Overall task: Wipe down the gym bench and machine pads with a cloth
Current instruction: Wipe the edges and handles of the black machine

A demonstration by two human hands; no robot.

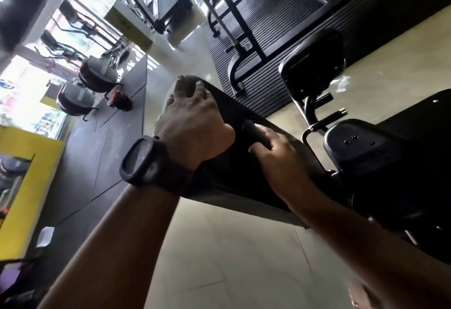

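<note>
The view is strongly tilted. A long black bench pad (244, 118) runs from the centre toward the lower right. My left hand (192, 118), with a black watch on the wrist, lies over the pad's rounded far end, its fingers curled round the edge. My right hand (275, 152) grips a short dark cylindrical handle (252, 129) on the pad's side. No cloth can be made out in either hand. More black machine pads (312, 64) (361, 145) stand on a frame just right of the bench.
A ribbed black mat (268, 47) with a machine frame lies behind the bench. Exercise bikes (97, 76) stand on dark rubber flooring at the left by bright windows. A yellow wall panel (31, 186) is at the left edge. Pale tiled floor (231, 247) lies below the bench.
</note>
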